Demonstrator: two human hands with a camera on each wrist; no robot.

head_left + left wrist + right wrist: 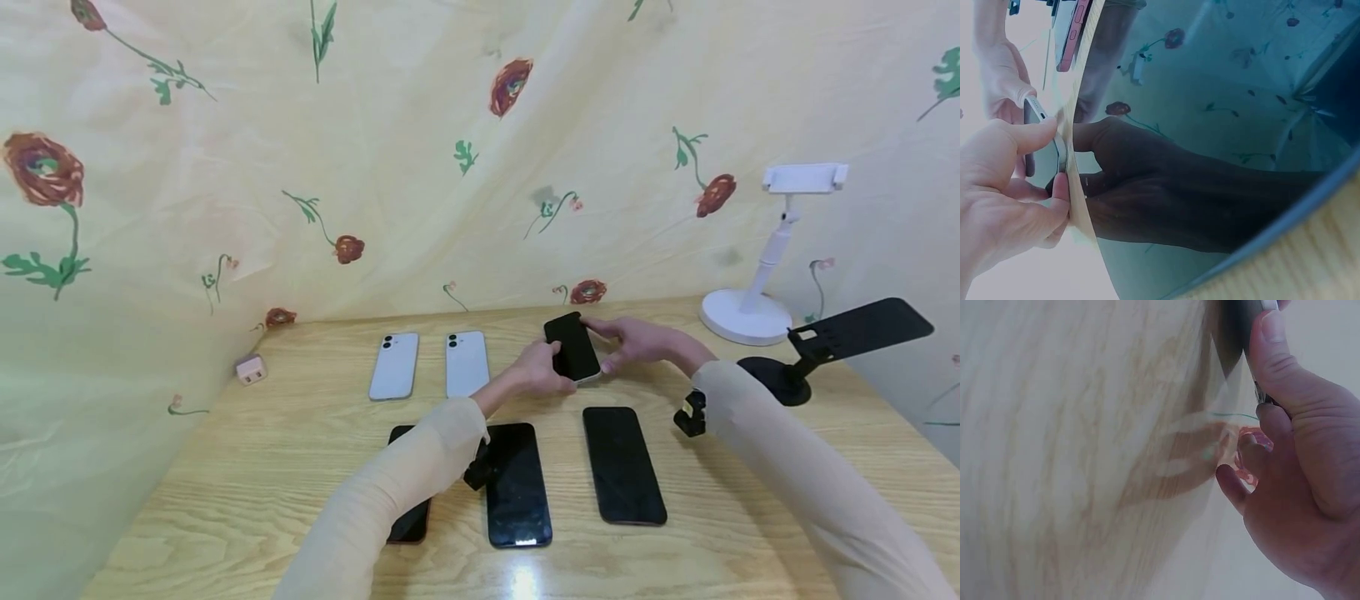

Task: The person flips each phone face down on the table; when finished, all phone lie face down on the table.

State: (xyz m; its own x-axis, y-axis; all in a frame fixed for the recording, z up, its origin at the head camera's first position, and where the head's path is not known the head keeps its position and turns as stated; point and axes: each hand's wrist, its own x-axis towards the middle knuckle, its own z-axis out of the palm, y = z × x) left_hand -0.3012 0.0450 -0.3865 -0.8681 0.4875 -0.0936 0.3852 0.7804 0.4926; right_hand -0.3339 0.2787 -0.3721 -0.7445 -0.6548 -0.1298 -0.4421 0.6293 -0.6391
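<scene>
Both hands hold one smartphone (573, 348), its dark screen facing up and its frame pale, near the back of the table. The left hand (538, 369) pinches its lower left part between thumb and fingers. At the opposite long edge, the right hand (636, 340) grips it with the thumb low and fingers toward the top corner. In the left wrist view the phone's pale edge (1038, 107) shows a port, close above the table. The right wrist view catches only part of the phone (1235, 331) beside the thumb. Whether it fully leaves the table I cannot tell.
Two white phones (393, 367) lie back-up at left. Nearer are dark-screened phones: one (517, 492) below the left wrist, one (625, 467) to the right, another (410, 522) partly under the left sleeve. A white stand (746, 317), black stand (862, 329) and charger plug (251, 369) flank them.
</scene>
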